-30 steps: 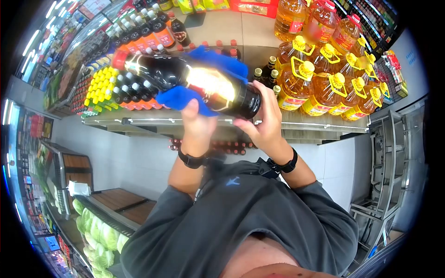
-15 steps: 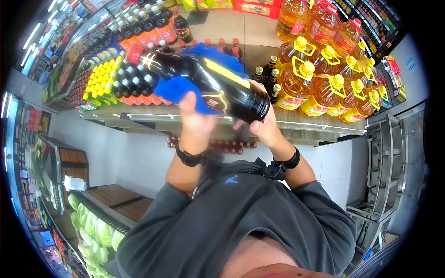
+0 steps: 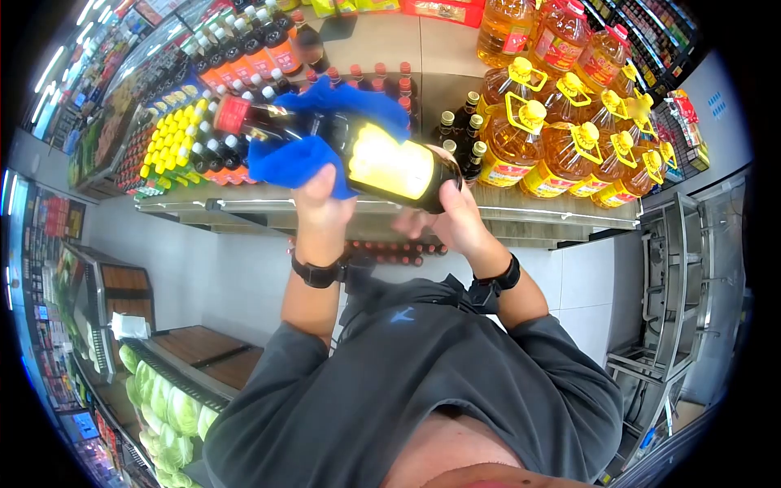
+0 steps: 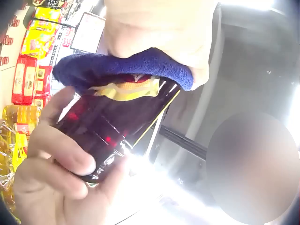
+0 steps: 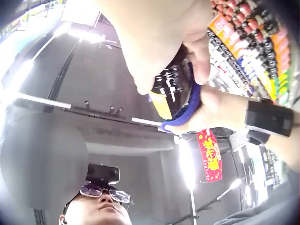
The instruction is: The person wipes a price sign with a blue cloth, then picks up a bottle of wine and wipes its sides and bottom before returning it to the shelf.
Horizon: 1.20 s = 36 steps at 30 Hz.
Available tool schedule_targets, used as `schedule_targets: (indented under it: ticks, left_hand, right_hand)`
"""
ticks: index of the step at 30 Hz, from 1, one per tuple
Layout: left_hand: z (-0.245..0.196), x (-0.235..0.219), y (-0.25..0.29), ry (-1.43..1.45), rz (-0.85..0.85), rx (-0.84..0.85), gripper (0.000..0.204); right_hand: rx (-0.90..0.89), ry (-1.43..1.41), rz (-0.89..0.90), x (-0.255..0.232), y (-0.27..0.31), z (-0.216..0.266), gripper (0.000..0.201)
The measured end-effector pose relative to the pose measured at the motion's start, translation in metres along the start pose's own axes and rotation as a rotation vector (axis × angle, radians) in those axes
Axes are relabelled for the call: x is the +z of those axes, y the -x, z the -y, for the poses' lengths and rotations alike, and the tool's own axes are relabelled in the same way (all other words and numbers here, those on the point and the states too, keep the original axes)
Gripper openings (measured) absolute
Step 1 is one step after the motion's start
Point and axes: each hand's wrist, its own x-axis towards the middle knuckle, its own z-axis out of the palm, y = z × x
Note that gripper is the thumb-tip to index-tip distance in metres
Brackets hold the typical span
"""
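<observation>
You have just rolled the dark sauce bottle about its long axis: half a second ago the yellow label showed only as a strip along the upper side, and now it faces up, broad and washed out by glare. The red cap points to your left, much as it did then, so the main change is the roll. A different face of the bottle is uppermost, which suggests you are working round it rather than along it.

Both hands are closed on it. Your left hand grips the blue cloth around the neck and shoulder; your right hand curls its fingers round the base, as the left wrist view shows, with the thumb near the lower end. In the head view some right fingers blur beneath the bottle, so you cannot tell there exactly how they sit.

The bottle is held in the air, tilted, in front of the display shelf, with the oil jugs to your right. The bare base looks slippery, so a firm right-hand hold probably matters with each turn.
</observation>
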Motion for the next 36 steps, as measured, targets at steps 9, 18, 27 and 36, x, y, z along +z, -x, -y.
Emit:
schedule_targets:
  ticks: [9,18,27,36]
  left_hand:
    - [0.008,-0.015,-0.008,0.166,-0.088,-0.198,0.067]
    - [0.006,-0.007,0.003,0.074,0.025,-0.032,0.059]
    - [-0.007,-0.005,-0.005,0.459,-0.006,-0.120,0.052]
    - [-0.012,-0.018,-0.011,0.028,-0.441,-0.098,0.038]
  right_hand:
    - [-0.971,1.131,-0.089,-0.015,-0.013,0.000,0.092]
    - [-0.338,0.714,-0.082,-0.022,-0.005,0.007,0.077]
    - [-0.470,0.523,-0.096,-0.021,-0.013,0.005,0.080]
    - [-0.839,1.369,-0.014,-0.028,-0.008,0.009,0.082]
